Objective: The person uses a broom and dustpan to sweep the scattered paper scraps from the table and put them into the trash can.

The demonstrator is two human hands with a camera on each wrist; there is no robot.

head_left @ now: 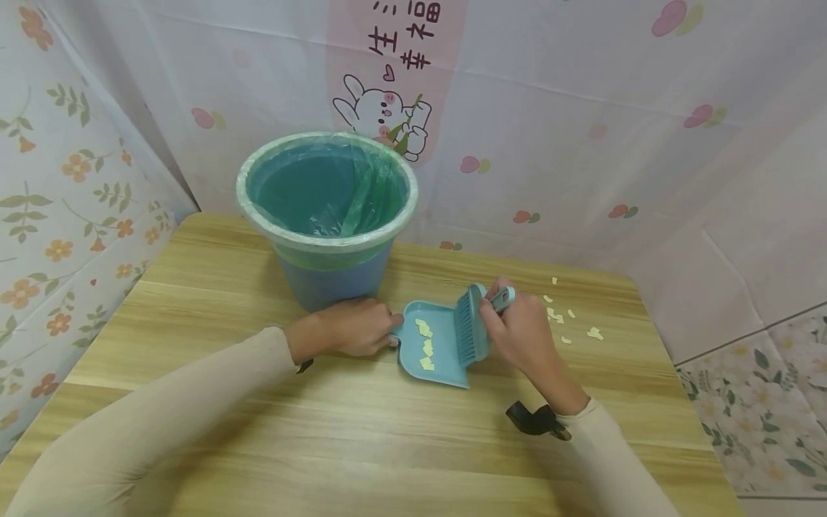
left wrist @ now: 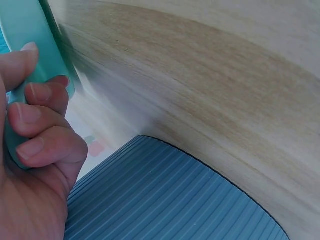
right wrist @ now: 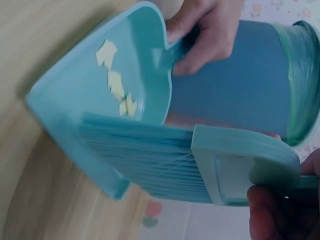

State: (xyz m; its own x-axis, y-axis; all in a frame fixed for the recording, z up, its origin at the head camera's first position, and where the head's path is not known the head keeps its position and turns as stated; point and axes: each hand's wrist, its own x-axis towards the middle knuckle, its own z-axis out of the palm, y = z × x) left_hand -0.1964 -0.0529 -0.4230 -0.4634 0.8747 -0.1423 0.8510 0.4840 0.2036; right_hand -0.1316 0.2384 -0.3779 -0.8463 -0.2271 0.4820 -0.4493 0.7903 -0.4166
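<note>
My left hand [head_left: 362, 327] grips the short handle of a light-blue dustpan [head_left: 446, 319], which rests on the wooden table beside the trash bin. Several small yellow paper scraps [head_left: 427, 347] lie in a row on the pan. In my right hand [head_left: 517, 323] is the handle of a matching hand brush [head_left: 474, 327]. Its bristles [right wrist: 145, 155] hang over the pan's open front lip in the right wrist view. Seen from the left wrist, the fingers [left wrist: 47, 125] curl round the dustpan handle [left wrist: 40, 45], close to the ribbed bin wall.
A blue trash bin [head_left: 332, 276] lined with a green plastic bag [head_left: 381, 190] stands at the back left of the table [head_left: 362, 445]. More yellow paper scraps [head_left: 555, 316] are scattered right of the brush. Patterned cloth [head_left: 549, 129] hangs behind.
</note>
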